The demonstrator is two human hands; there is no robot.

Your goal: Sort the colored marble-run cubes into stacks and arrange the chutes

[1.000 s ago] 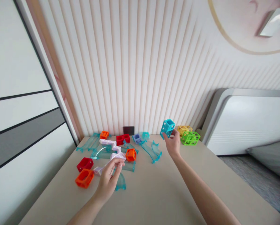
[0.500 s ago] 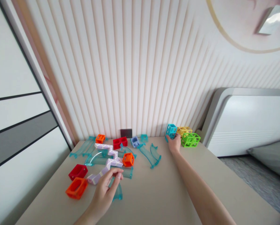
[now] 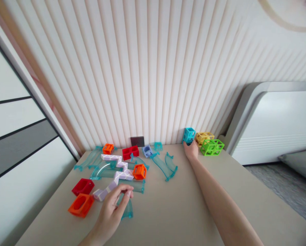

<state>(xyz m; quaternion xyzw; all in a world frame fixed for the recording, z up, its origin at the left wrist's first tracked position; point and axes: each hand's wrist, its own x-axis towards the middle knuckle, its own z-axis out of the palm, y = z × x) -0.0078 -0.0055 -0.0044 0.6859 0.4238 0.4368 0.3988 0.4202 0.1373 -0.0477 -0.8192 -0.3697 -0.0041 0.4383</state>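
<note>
At the back of the table my right hand (image 3: pixel 191 149) is closed round the lower part of a blue double-cube frame block (image 3: pixel 189 135), which stands upright by the wall. A yellow frame block (image 3: pixel 205 136) and a green double-cube frame block (image 3: pixel 212 147) sit just to its right. My left hand (image 3: pixel 114 206) hovers low at the front left, fingers loosely curved, with nothing visible in it. Under and beside it lie a clear teal track piece (image 3: pixel 128 209) and a lilac twisty snake puzzle (image 3: pixel 123 175). An orange cube block (image 3: pixel 139 172) rests against the puzzle.
Red blocks (image 3: pixel 83 187), an orange block (image 3: pixel 81 205), another orange block (image 3: pixel 108 148) and a periwinkle block (image 3: pixel 147 151) lie about. Clear teal curved tracks (image 3: pixel 165 168) spread across the table (image 3: pixel 173 212). A dark plate (image 3: pixel 137 141) leans on the ribbed wall.
The view has tilted and shifted slightly. My right hand stays at the blue block, and my left hand keeps nearly the same pose above the table.
</note>
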